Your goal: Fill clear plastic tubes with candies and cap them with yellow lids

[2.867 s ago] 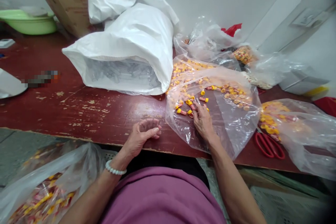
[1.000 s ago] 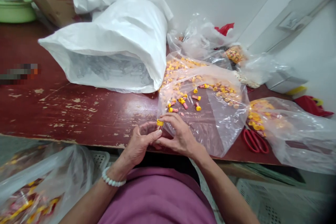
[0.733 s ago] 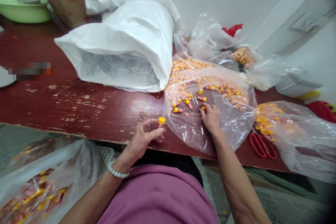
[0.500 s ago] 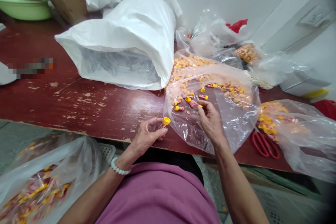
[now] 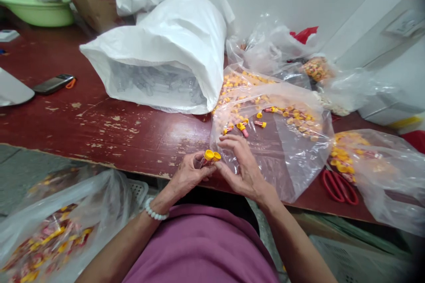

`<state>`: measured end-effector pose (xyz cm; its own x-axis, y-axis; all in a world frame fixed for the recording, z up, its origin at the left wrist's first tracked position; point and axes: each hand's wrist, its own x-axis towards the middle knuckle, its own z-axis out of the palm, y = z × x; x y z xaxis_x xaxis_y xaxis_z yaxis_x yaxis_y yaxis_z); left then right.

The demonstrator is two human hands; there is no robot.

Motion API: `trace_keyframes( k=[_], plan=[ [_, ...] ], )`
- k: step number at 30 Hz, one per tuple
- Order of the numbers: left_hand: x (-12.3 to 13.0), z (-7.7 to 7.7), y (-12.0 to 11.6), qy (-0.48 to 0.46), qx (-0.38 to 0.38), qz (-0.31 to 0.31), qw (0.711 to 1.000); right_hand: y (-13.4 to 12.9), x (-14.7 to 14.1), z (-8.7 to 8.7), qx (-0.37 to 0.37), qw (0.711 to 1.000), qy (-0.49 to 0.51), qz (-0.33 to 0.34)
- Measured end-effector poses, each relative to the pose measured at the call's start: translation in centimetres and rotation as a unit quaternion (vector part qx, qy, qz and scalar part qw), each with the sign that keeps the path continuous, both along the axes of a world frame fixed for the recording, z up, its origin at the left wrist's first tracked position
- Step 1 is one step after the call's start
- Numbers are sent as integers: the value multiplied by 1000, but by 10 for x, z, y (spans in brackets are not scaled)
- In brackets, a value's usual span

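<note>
"What is being gripped?"

"Two yellow-capped tubes (image 5: 209, 155) are pinched side by side in the left hand (image 5: 190, 171), caps up, above the front edge of the red table (image 5: 99, 128)."

"And by the right hand (image 5: 245, 169)?"

"Its fingers are spread and curved, with the thumb held right by the caps; whether they are touched by it cannot be told."

"What is seen close by?"

"Just beyond the right hand, loose capped tubes (image 5: 260, 124) are scattered at the mouth of a clear plastic bag (image 5: 288, 163), and more are heaped within it. To its left, clear tubes are contained in an open white sack (image 5: 179, 31)."

"Farther out?"

"Red-handled scissors (image 5: 339, 187) are laid to the right, beside a second clear bag (image 5: 392, 177) partly filled with yellow-capped pieces. At the lower left, below the table, similar pieces are held in a large plastic bag (image 5: 109, 203). At the far left, a dark phone-like device (image 5: 53, 84) is placed near a green basin (image 5: 46, 13)."
</note>
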<state>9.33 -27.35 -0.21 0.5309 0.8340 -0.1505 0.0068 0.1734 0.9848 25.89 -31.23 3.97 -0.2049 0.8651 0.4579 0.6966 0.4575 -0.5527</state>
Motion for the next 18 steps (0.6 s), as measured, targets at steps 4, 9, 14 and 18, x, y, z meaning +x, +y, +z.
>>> trace_keyframes(
  k=[4, 9, 14, 18],
  plan=[
    [0, -1, -1, -16, 25, -1, 1000, -6, -11, -10, -16, 997, -76, 28],
    [1, -3, 0, -14, -2, 13, 1000, -1, -10, -15, -12, 997, -65, 39],
    [-4, -1, 8, 2, -54, 43, 998, 38, 29, -30, 23, 992, -63, -106],
    [-6, -2, 10, -2, -56, 57, 997, 65, 47, -53, -24, 969, -201, -144]
  ],
)
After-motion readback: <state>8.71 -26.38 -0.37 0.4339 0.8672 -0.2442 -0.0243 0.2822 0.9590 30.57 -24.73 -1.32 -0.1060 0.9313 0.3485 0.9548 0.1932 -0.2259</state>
